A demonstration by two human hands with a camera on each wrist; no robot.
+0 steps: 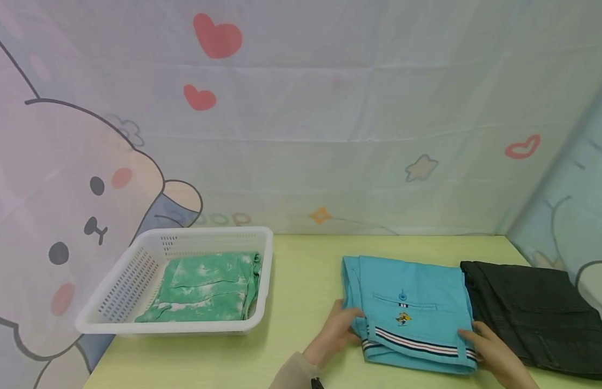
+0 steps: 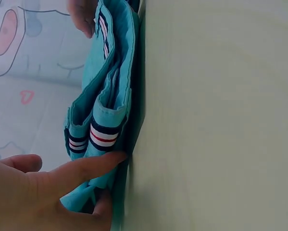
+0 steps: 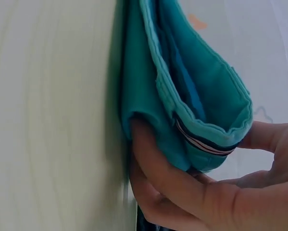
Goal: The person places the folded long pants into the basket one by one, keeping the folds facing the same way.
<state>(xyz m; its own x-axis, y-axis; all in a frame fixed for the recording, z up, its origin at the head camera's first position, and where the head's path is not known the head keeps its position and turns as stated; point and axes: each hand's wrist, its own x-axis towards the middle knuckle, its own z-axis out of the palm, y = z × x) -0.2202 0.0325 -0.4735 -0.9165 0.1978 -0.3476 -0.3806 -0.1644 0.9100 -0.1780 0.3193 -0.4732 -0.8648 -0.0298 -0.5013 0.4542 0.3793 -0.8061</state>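
Note:
A folded pair of turquoise pants (image 1: pixel 408 302), with a striped band along its near edge and a small buttoned pocket, lies on the table in the head view. My left hand (image 1: pixel 337 329) grips its left side, the fingers at the folded layers (image 2: pixel 107 115) in the left wrist view. At the near right corner, my right hand (image 1: pixel 495 351) pinches the cloth, thumb on top. In the right wrist view, fingers (image 3: pixel 163 178) of that hand reach under the fold, and the striped waistband (image 3: pixel 208 144) bulges open above them.
Folded black pants (image 1: pixel 534 319) lie right beside the turquoise ones. On the left of the yellow-green table (image 1: pixel 301 281) stands a white plastic basket (image 1: pixel 169 328) holding folded green-and-white clothing (image 1: pixel 208 286). A printed cloth backdrop (image 1: pixel 330 119) hangs behind.

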